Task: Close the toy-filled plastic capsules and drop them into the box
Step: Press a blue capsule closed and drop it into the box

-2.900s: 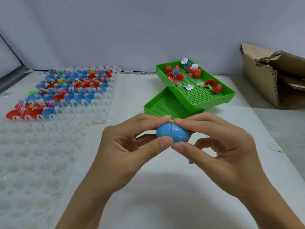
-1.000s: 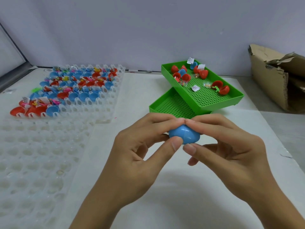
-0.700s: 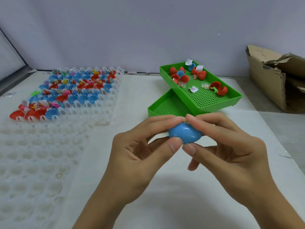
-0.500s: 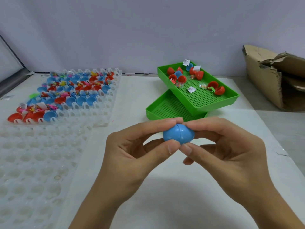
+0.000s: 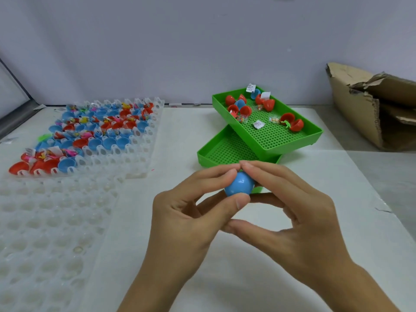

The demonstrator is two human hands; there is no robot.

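A blue plastic capsule (image 5: pixel 239 185) is held above the white table between both hands. My left hand (image 5: pixel 186 212) pinches it with thumb below and forefinger on top. My right hand (image 5: pixel 290 206) covers its right side, fingers curled round it and thumb underneath. The capsule's halves look joined. A torn cardboard box (image 5: pixel 360 109) lies at the far right. Several open red and blue capsules with toys sit in the upper green tray (image 5: pixel 270 136).
A second green tray (image 5: pixel 216 152) lies under the first. At the back left a clear cell tray (image 5: pixel 139 152) holds several open red and blue capsule halves with toys. Another clear cell tray (image 5: pixel 45 233) with bare cells fills the near left.
The capsule's seam gap seen at first has shut. Both hands have turned the capsule between their fingers and kept it in roughly the same place.
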